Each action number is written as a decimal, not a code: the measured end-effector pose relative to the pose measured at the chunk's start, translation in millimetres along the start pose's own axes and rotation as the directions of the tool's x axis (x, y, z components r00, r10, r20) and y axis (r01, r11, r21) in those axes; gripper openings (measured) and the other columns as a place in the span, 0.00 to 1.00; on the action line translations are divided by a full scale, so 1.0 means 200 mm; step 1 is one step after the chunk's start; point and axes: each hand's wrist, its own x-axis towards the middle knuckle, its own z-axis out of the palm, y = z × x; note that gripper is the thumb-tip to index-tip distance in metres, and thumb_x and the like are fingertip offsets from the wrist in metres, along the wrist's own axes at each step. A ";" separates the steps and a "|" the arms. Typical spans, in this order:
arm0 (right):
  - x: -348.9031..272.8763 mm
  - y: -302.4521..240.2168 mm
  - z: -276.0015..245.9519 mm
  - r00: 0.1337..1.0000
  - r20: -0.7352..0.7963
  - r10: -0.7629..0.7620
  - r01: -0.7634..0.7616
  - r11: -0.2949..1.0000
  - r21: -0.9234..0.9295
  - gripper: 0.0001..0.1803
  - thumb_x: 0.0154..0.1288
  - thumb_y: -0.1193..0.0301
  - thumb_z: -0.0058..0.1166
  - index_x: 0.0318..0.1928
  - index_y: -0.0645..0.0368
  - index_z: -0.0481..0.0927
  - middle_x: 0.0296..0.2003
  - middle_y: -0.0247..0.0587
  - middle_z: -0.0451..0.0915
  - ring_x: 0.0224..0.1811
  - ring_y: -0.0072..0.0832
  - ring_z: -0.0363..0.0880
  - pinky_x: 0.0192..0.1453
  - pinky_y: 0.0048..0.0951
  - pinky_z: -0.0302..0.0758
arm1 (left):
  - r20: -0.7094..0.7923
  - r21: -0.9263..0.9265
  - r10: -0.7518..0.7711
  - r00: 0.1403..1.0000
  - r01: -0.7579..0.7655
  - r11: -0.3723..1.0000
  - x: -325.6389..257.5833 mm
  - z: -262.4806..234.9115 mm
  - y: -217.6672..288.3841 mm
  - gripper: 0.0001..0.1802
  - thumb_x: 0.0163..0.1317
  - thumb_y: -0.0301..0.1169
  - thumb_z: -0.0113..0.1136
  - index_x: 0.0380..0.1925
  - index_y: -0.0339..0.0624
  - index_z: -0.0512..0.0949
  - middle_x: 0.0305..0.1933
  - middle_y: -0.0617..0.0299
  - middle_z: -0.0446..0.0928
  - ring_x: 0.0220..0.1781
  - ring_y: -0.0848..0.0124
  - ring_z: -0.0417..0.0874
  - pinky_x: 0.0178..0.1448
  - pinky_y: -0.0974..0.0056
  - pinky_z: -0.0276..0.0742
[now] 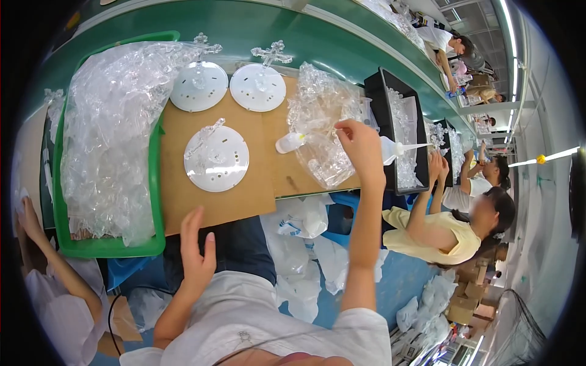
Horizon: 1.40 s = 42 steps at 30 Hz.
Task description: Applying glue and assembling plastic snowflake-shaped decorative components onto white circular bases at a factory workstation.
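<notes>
My left hand (pixel 198 253) is held at the table's front edge, fingers apart and nothing in it. My right hand (pixel 361 146) is raised over a clear plastic bag (pixel 323 113) of transparent parts. Its fingers are curled with the tips pinched together; what they hold, if anything, is too small to make out. Left of this hand, a small white squeeze bottle (pixel 289 143) lies tilted on the bag. Beyond the wrist is a white bottle with a long nozzle (pixel 400 148), partly hidden. A round white disc (pixel 229 174) with a clear cross-shaped piece (pixel 206 139) lies before me on cardboard.
Two more white discs (pixel 198 91) (pixel 259 94), each with an upright clear cross, stand at the back. A green crate (pixel 113 247) of bagged clear parts is at left, a black bin (pixel 381 116) of clear pieces at right. Co-workers sit on both sides.
</notes>
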 end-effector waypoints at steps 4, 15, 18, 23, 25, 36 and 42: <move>0.14 0.31 0.25 0.958 0.268 0.102 0.083 0.796 -0.600 0.08 0.55 0.69 0.56 0.32 0.59 0.83 0.34 0.46 0.83 0.36 0.41 0.83 0.39 0.42 0.78 | 0.196 0.164 0.151 0.969 -0.185 0.969 0.03 0.07 0.10 0.24 0.62 0.21 0.50 0.60 0.33 0.65 0.61 0.47 0.67 0.64 0.54 0.67 0.67 0.60 0.61; 0.06 0.06 -0.15 0.979 -0.093 0.181 -0.141 0.932 0.334 0.14 0.64 0.66 0.57 0.46 0.63 0.81 0.37 0.38 0.83 0.39 0.21 0.79 0.44 0.22 0.75 | 0.132 0.034 0.074 0.988 -0.079 0.996 0.11 0.01 0.10 0.21 0.61 0.19 0.52 0.56 0.34 0.70 0.56 0.51 0.71 0.56 0.63 0.75 0.59 0.65 0.70; -0.15 -0.19 -0.17 0.967 -0.035 0.251 -0.149 0.675 0.722 0.15 0.66 0.69 0.55 0.48 0.65 0.78 0.41 0.36 0.80 0.42 0.21 0.78 0.46 0.23 0.76 | 0.271 -0.357 -0.036 0.962 0.135 0.924 0.20 0.09 0.14 0.24 0.65 0.22 0.53 0.61 0.36 0.66 0.61 0.53 0.68 0.58 0.66 0.74 0.61 0.66 0.69; -0.53 -0.59 0.18 0.915 0.367 0.165 -0.361 -0.069 0.930 0.13 0.63 0.75 0.56 0.48 0.64 0.77 0.44 0.35 0.78 0.44 0.21 0.77 0.48 0.24 0.76 | 0.194 -0.641 0.026 0.981 0.106 0.760 0.27 0.22 0.26 0.26 0.61 0.18 0.53 0.62 0.37 0.67 0.58 0.57 0.69 0.59 0.69 0.73 0.59 0.67 0.71; -0.59 -0.66 0.23 0.933 0.349 0.084 -0.358 0.153 0.921 0.15 0.62 0.76 0.57 0.50 0.64 0.76 0.45 0.37 0.79 0.44 0.23 0.78 0.48 0.26 0.76 | 0.109 -0.542 0.067 0.992 0.003 0.840 0.27 0.20 0.12 0.27 0.62 0.17 0.50 0.63 0.38 0.66 0.56 0.58 0.69 0.60 0.72 0.71 0.59 0.68 0.71; -0.42 -0.66 0.26 0.887 0.325 -0.328 0.015 0.723 0.691 0.18 0.49 0.79 0.67 0.43 0.63 0.81 0.37 0.39 0.82 0.36 0.26 0.82 0.39 0.23 0.77 | 0.308 -0.349 -0.223 0.925 0.328 0.878 0.29 0.02 0.06 0.33 0.60 0.19 0.56 0.66 0.39 0.60 0.45 0.58 0.79 0.43 0.72 0.80 0.48 0.68 0.75; -0.39 -0.74 0.54 0.938 0.249 0.243 -0.347 0.606 0.716 0.15 0.50 0.75 0.69 0.39 0.66 0.82 0.28 0.34 0.80 0.28 0.16 0.77 0.33 0.16 0.73 | 0.026 0.526 0.269 0.963 -0.241 0.815 0.25 0.00 -0.07 0.20 0.58 0.21 0.56 0.52 0.36 0.75 0.58 0.51 0.72 0.61 0.54 0.72 0.61 0.56 0.70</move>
